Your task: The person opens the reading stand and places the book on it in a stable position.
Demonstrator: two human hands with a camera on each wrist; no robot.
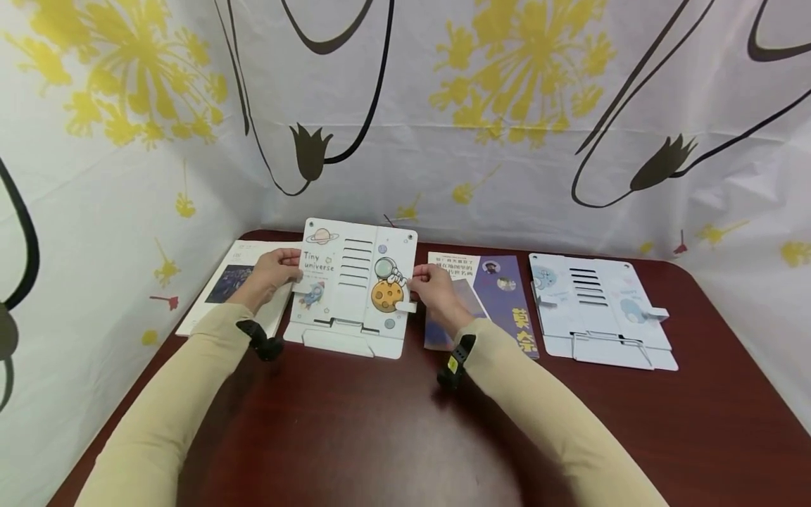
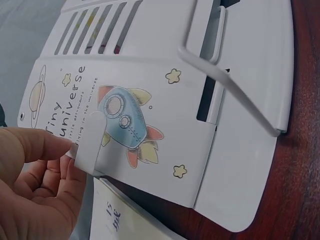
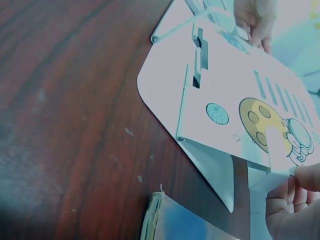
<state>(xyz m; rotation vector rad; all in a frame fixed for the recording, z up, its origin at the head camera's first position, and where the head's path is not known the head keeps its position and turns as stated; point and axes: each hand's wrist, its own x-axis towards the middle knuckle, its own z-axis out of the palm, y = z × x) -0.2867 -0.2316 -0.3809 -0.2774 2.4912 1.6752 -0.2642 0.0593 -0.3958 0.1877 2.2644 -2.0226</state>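
Note:
A white metal book stand printed with "Tiny universe", an astronaut and a rocket is on the table, its slotted panel tilted up from the base. My left hand pinches the panel's left edge between thumb and fingers, beside the small page clip. On the opposite edge, my right hand pinches the panel close to the right page clip. The wire rest lies across the lower front of the stand. Part of the base is hidden under the panel.
A white book lies left of the stand, partly behind my left arm. Purple-covered books lie to the right, under my right forearm. Farther right sits a second white book stand, folded low. Patterned cloth hangs behind the dark red table.

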